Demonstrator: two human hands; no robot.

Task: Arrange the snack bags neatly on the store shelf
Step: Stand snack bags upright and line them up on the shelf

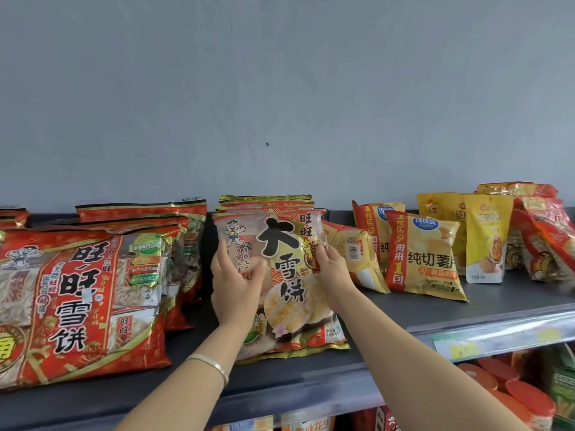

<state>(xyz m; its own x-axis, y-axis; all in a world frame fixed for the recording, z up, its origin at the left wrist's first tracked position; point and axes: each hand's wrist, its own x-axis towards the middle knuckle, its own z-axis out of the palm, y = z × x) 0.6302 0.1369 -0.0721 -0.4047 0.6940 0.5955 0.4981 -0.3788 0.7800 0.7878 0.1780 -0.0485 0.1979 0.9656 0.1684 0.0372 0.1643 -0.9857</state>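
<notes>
Clearly the step in hand is squaring up the middle stack. To its left the big red bags [77, 300] lean back in a loose overlapping pile. The left hand [236, 287], a bracelet [211, 363] on its wrist, lies flat on the front bag [289, 269], fingers straight and thumb spread, pressing rather than gripping. That bag stands tilted at the head of a row [264, 202] of like bags, its foot on the shelf [404, 306] near the front edge. The right hand [334, 275] holds the bag's right edge with bent fingers; the thumb is hidden behind.

Judging from this, the bag is being set against its row. The next move calls for pushing it back and upright until it sits flush with the bags behind, both hands keeping it from sliding, since the film looks slick and the contents brittle. Just right of it a chip bag [354, 253] lies toppled, touching the stack; it will likely want standing up with the two upright chip bags [423, 256]. Further right stand yellow pouches [485, 237], then slumped red packs [541, 244].

The shelf is dark and smooth, with a clear price rail [497, 334] along its front at the right. Behind runs a plain grey wall [280, 88]. Below, at the right, orange-lidded tubs [504, 381] sit on a lower tier.
</notes>
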